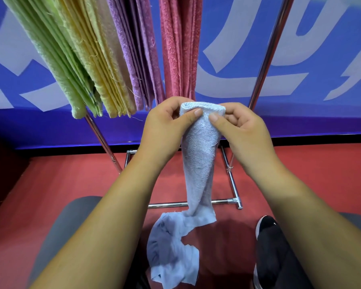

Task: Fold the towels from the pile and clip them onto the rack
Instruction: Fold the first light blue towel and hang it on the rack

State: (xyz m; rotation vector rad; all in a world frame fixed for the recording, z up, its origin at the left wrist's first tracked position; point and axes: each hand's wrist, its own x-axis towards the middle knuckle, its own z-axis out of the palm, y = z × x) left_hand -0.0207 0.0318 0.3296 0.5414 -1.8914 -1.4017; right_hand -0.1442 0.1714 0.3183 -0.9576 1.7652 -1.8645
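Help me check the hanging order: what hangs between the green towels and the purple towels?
Yellow towels hang between the green towels and purple towels, in the head view.

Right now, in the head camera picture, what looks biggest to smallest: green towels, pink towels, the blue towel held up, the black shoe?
1. green towels
2. pink towels and held blue towel: look alike; blue is nearer the camera, so unsure
3. black shoe, partly hidden

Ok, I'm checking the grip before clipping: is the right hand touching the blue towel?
Touching. The head view shows the right hand pinching the folded top edge of the blue towel, its thumb pressed on the cloth. The left hand pinches it too.
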